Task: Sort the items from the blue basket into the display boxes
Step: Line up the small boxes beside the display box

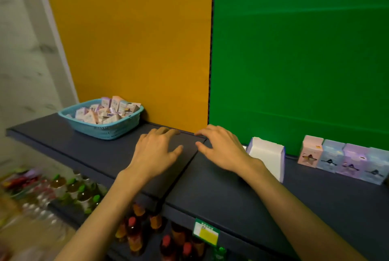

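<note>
A blue basket stands at the far left of the dark shelf top, heaped with several small pink and purple boxes. My left hand hovers over the shelf to the right of the basket, fingers spread and holding nothing. My right hand is beside it, fingers relaxed, also holding nothing. A white display box stands just right of my right hand. Further right stands a row of pastel display boxes.
An orange panel and a green panel back the shelf. Below the shelf edge are rows of bottles with red and green caps, and a green-and-yellow price tag on the front rail.
</note>
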The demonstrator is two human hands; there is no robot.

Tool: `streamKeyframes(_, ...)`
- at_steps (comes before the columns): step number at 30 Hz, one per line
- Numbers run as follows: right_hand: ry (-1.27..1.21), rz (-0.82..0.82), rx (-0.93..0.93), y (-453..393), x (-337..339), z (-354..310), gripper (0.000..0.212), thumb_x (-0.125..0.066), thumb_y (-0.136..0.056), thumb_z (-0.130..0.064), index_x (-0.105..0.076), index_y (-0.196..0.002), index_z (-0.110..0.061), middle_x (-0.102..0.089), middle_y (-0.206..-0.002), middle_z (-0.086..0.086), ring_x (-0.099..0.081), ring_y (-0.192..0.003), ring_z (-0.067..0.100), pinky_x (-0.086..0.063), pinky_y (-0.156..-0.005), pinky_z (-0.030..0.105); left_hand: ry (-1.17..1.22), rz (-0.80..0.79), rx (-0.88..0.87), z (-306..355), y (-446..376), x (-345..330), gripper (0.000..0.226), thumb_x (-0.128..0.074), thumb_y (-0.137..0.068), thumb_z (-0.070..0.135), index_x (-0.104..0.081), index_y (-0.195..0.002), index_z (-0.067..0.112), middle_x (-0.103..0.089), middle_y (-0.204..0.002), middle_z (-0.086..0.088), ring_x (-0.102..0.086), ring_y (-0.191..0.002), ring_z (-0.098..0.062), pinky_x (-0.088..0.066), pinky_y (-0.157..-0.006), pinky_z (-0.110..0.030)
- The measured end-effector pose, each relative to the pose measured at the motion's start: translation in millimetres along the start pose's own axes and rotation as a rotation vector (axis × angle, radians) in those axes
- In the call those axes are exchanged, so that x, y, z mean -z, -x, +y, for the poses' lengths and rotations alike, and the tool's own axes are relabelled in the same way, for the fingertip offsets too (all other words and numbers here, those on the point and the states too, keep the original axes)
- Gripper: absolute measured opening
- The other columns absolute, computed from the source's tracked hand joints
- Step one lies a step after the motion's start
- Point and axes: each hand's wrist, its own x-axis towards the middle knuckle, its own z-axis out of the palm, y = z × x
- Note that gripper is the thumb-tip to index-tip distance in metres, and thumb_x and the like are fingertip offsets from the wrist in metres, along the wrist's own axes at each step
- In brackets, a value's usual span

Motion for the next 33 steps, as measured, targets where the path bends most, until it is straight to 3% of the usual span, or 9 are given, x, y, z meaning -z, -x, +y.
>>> streamKeyframes(6,0.005,0.028,0.004,-38.9,-41.8,-91.1,0.035,-0.052,-0.100,-0.041,-0.058,-0.132,-0.029,-0.061,-0.120,-0.004,-0.055,-0.113,0.018,-0.038,-0.079,0.030,0.030,-0.004,0.083,-106.9,37.6,32.1,0.048,-0.053,-0.093,0.054,-0.050,-0.137,0.035,-0.055,-0.136,0.003,-0.052,-0.122,-0.021,-0.047,-0.095,-0.043)
streamKeyframes(15,-0.018,0.016,-0.043,-100.9,-92.2,-190.1,0.033,-0.055,-0.098,-0.041,-0.059,-0.129,-0.030,-0.061,-0.120,-0.007,-0.057,-0.112,0.015,-0.050,-0.087,0.038,0.014,-0.006,0.152,-242.3,68.6,61.5,0.052,-0.052,-0.093,0.054,-0.050,-0.140,0.032,-0.056,-0.137,0.005,-0.052,-0.124,-0.021,-0.046,-0.093,-0.043)
streamKeyframes(22,0.009,0.020,-0.043,-160.7,-126.2,-224.1,0.033,-0.059,-0.096,-0.038,-0.062,-0.127,-0.027,-0.062,-0.121,-0.007,-0.057,-0.110,0.014,-0.046,-0.082,0.031,0.025,-0.004,0.186,-325.0,57.3,57.3,0.050,-0.052,-0.094,0.052,-0.049,-0.139,0.033,-0.055,-0.137,0.004,-0.052,-0.122,-0.022,-0.047,-0.093,-0.043)
streamKeyframes(33,-0.015,0.030,-0.093,-276.8,-195.5,-232.7,0.031,-0.061,-0.093,-0.038,-0.064,-0.122,-0.028,-0.064,-0.122,-0.005,-0.058,-0.109,0.015,-0.052,-0.088,0.042,-0.020,-0.057,0.122,-440.8,-25.5,45.5,0.049,-0.052,-0.094,0.051,-0.050,-0.139,0.031,-0.056,-0.138,0.003,-0.054,-0.122,-0.020,-0.050,-0.091,-0.043)
